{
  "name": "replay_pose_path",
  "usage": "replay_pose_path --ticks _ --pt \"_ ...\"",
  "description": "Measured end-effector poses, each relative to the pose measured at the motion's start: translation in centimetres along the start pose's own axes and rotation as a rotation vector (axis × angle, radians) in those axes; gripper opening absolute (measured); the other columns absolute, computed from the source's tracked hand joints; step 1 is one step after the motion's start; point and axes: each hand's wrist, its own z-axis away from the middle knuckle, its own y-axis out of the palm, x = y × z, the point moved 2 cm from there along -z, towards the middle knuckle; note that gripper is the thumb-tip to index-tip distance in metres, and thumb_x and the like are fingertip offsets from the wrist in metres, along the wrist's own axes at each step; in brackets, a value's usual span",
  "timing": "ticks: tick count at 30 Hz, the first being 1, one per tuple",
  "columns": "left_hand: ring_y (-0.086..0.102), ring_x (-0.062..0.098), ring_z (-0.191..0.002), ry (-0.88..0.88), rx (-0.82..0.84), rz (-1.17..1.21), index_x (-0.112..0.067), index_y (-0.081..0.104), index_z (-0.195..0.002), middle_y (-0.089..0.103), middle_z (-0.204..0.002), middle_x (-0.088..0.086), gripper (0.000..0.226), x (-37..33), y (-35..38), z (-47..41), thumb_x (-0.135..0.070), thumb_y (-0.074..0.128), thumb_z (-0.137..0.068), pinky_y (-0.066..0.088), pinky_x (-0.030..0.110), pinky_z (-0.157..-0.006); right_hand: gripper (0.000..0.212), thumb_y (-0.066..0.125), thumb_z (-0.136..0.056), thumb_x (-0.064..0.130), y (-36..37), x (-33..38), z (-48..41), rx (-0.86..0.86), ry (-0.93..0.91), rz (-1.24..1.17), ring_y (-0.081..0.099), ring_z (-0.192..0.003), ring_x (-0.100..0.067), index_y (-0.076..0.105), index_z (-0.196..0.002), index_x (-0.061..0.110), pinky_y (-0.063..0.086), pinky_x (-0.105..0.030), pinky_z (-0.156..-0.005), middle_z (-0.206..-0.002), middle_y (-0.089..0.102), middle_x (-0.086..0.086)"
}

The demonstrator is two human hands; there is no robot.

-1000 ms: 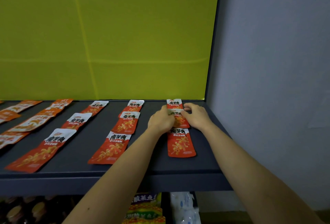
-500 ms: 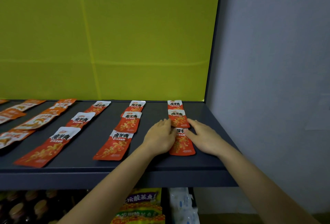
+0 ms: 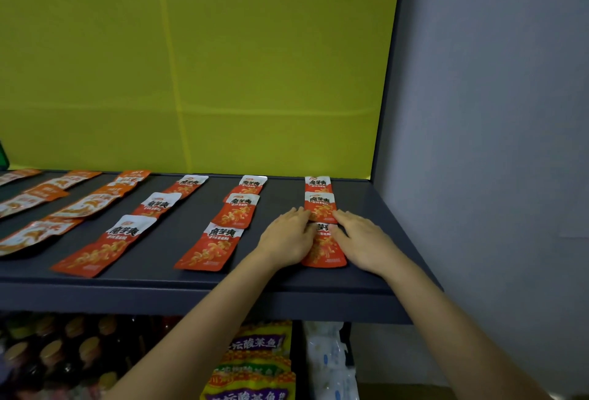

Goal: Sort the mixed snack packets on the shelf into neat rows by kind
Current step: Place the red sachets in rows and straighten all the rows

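I see a dark shelf (image 3: 191, 208) with flat red packets (image 3: 207, 248) on its right part, three columns of three. Orange packets (image 3: 86, 205) lie in slanted rows toward its left.

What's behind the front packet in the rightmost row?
Two more red packets in line: the middle packet, then the back packet near the yellow panel. The left hand and right hand flank the front packet, hiding its upper corners.
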Motion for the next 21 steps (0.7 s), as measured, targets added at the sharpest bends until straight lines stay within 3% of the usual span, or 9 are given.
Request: replay_pose_path --ticks 2,5,7,12,16,21 --pt "0.02 0.024 -0.144 -0.005 -0.037 0.04 -0.005 0.042 -0.135 0.029 -0.153 0.014 0.042 0.0 -0.2 0.2 -0.025 0.033 -0.1 0.019 0.033 -0.115 0.048 0.027 -0.102 0.034 0.0 -0.1 -0.1 0.001 0.001 -0.025 0.021 -0.144 -0.019 0.029 -0.146 0.016 0.021 -0.031 -0.113 -0.155 0.027 -0.005" --pt "0.045 0.026 -0.127 0.018 -0.205 0.11 -0.004 0.056 -0.118 0.055 -0.13 0.013 0.033 -0.1 -1.3 1.0 -0.024 0.04 -0.097 0.038 0.037 -0.102 0.043 0.032 -0.101 0.032 -0.1 -0.4 -0.5 -0.085 0.015 -0.134 0.035 -0.137 -0.025 0.042 -0.139 0.014 0.03 -0.033 -0.107 -0.147 0.041 -0.008" --pt "0.051 0.024 -0.119 0.042 -0.291 0.14 -0.007 0.058 -0.119 0.059 -0.125 0.009 0.031 0.2 -2.7 1.9 -0.022 0.043 -0.096 0.04 0.033 -0.098 0.039 0.038 -0.099 0.028 -0.5 -0.2 -0.5 -0.185 0.007 -0.2 0.045 -0.128 -0.024 0.049 -0.134 0.012 0.037 -0.034 -0.101 -0.138 0.051 -0.006" --pt "0.058 0.025 -0.109 -0.058 -0.451 0.23 -0.008 0.062 -0.114 0.065 -0.117 0.008 0.027 4.3 -7.7 3.5 -0.018 0.047 -0.094 0.042 0.03 -0.088 0.041 0.042 -0.098 0.021 -1.3 3.9 -0.7 -0.233 -0.082 -0.293 0.043 -0.131 -0.021 0.045 -0.138 0.013 0.034 -0.034 -0.108 -0.143 0.046 -0.004" --pt "0.056 0.029 -0.11 -0.208 -0.363 0.255 -0.004 0.055 -0.12 0.061 -0.122 0.015 0.031 9.1 -8.8 3.6 -0.019 0.045 -0.094 0.043 0.033 -0.088 0.043 0.043 -0.097 0.02 0.0 8.8 -2.4 -0.147 -0.108 -0.334 0.045 -0.13 -0.02 0.043 -0.138 0.01 0.035 -0.031 -0.106 -0.141 0.049 -0.006" --pt "0.04 0.029 -0.133 -0.269 -0.164 0.254 -0.003 0.029 -0.141 0.039 -0.145 0.018 0.054 12.3 -7.8 2.3 -0.028 0.045 -0.096 0.033 0.032 -0.104 0.037 0.041 -0.097 0.023 2.8 12.6 -5.3 -0.006 0.073 -0.278 0.047 -0.124 -0.032 0.046 -0.129 0.004 0.041 -0.039 -0.099 -0.132 0.053 -0.015"
